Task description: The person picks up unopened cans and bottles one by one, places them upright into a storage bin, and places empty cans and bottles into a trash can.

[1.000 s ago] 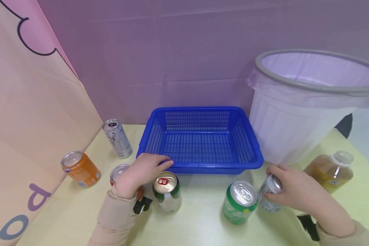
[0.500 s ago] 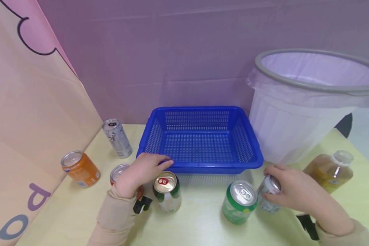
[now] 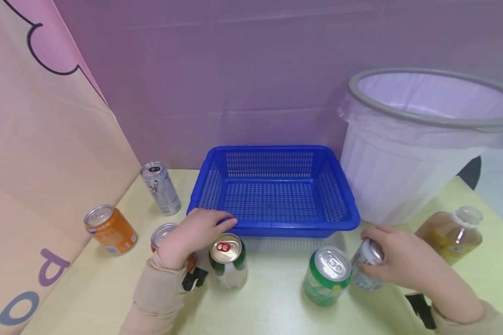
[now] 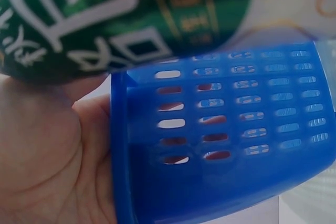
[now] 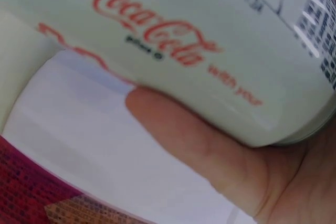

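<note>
My left hand [image 3: 199, 232] rests over the front left rim of a blue plastic basket [image 3: 272, 225]; in the left wrist view its fingers show through the slots of the basket wall [image 4: 226, 182]. Just in front stands a gold-topped green and white can [image 3: 228, 261], and a red can [image 3: 161, 232] is partly hidden behind my left wrist. With thumb and fingers my right hand [image 3: 402, 258] grips a silver-white Coca-Cola can [image 3: 362, 265] around its upper part. Its red lettering shows in the right wrist view. A green can [image 3: 327, 279] stands just left of it.
An orange can [image 3: 113, 232] and a tall pale can [image 3: 161, 190] stand at the left. At the right are a lined white bin [image 3: 385, 172] with a grey rim and a clear bottle [image 3: 452, 235] of amber liquid. A purple sheet [image 3: 218, 83] hangs behind the table.
</note>
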Action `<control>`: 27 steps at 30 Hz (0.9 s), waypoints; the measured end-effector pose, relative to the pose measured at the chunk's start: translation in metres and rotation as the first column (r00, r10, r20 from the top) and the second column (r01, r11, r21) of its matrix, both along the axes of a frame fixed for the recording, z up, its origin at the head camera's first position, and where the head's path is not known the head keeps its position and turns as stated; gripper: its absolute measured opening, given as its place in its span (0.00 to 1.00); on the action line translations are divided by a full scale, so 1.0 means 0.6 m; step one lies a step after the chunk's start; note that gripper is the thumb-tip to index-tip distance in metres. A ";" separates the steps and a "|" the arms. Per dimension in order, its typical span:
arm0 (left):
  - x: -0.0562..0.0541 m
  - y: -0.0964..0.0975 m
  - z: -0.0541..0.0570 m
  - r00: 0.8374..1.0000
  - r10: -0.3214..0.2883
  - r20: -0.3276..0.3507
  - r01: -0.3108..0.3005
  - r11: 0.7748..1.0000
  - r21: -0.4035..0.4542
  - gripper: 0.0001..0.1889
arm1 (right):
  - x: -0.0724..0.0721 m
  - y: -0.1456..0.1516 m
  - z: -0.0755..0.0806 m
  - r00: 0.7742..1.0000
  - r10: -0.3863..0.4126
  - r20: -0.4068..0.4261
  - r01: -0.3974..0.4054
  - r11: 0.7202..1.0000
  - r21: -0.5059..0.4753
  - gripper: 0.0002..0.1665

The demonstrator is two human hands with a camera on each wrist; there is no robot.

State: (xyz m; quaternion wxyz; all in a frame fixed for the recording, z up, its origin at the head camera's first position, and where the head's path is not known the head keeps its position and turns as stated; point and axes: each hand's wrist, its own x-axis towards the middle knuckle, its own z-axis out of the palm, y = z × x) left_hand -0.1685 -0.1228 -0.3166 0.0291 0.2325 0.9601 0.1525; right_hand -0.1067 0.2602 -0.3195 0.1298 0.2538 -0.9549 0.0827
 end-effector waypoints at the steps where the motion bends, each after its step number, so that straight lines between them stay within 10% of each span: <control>1: 0.000 0.000 0.000 1.000 -0.001 0.001 0.001 1.000 0.000 0.19 | 0.001 -0.001 0.001 1.000 -0.002 -0.002 0.002 1.000 0.000 0.27; 27: 0.001 -0.002 -0.002 1.000 -0.003 0.000 0.003 1.000 0.011 0.19 | 0.004 0.002 0.020 0.999 -0.021 0.035 0.021 1.000 0.005 0.28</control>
